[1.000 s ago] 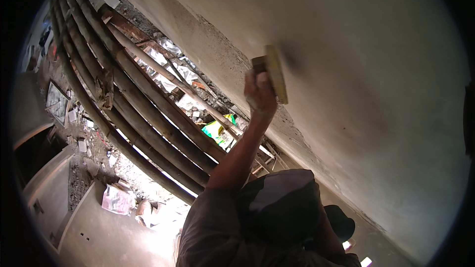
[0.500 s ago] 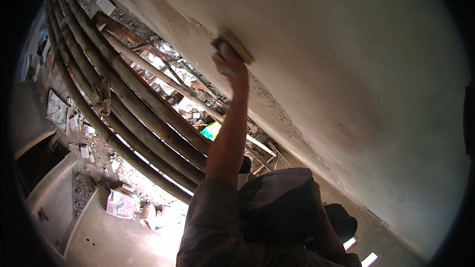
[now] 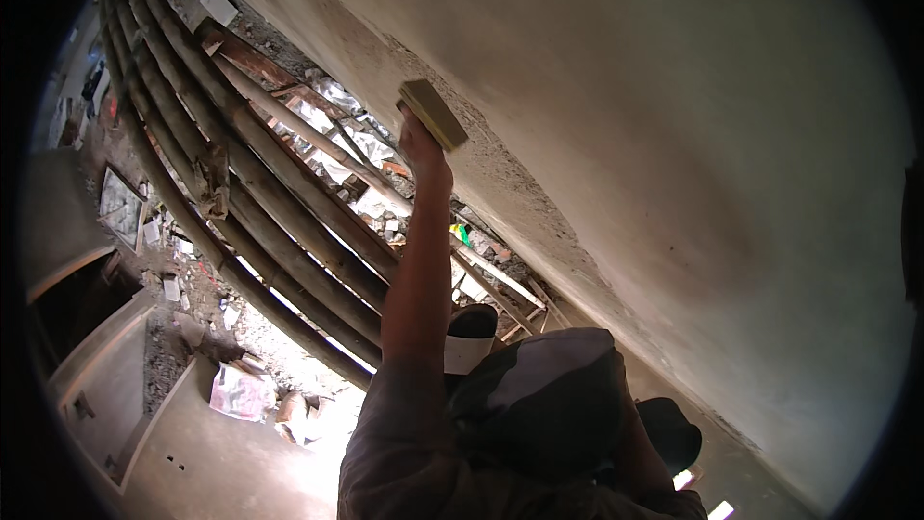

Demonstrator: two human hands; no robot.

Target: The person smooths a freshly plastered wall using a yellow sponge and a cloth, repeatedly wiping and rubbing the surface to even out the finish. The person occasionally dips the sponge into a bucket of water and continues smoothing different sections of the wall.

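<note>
My left arm reaches up and away across the view. My left hand (image 3: 423,149) is closed on a sponge float (image 3: 435,117), a flat block with a thick yellowish pad. The float is at the lower edge of a smooth plastered wall (image 3: 616,125), beside a rough, unfinished strip (image 3: 500,173). Whether its pad touches the wall I cannot tell. On the right, my right forearm (image 3: 643,438) runs behind dark cloth with a lighter patch (image 3: 534,395), which looks like clothing over my leg. The right hand is hidden there.
Long bamboo poles (image 3: 274,202) lie side by side to the left of my arm. Beneath and around them spread rubble and scraps (image 3: 361,149). A pinkish printed sack (image 3: 243,392) lies at lower left, near a low pale wall (image 3: 202,453). A dark rounded object (image 3: 669,431) shows at lower right.
My left hand has brought the float down and to the left, toward the rough strip, and its yellow pad has turned more into view. The right arm has hardly moved.
</note>
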